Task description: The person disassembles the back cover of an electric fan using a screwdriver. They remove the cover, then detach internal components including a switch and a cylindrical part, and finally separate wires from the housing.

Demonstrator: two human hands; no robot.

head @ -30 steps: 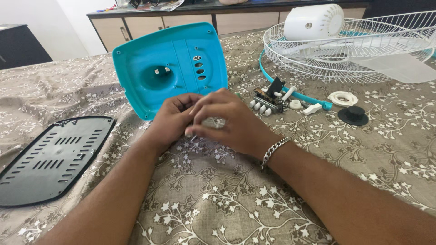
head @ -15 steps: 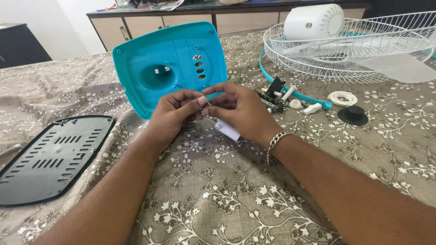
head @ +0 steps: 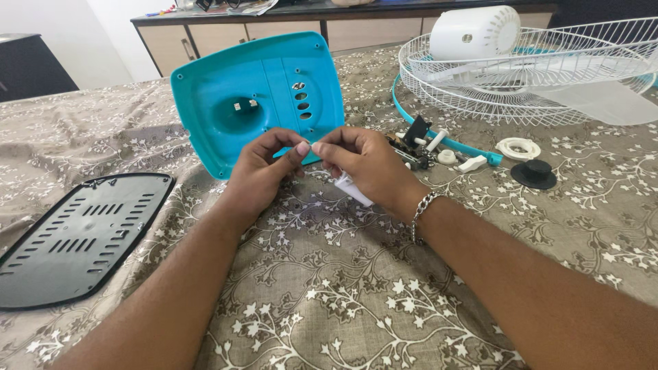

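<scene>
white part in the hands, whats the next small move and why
Probably part the fingertips a little and turn the small white part up into view. The left hand and right hand pinch together just in front of the teal base, and the right hand hides most of the piece, so what they grip between them cannot be made out.

Floral tablecloth point(head: 329, 288) (brown) bears black plate point(head: 75, 236).
</scene>
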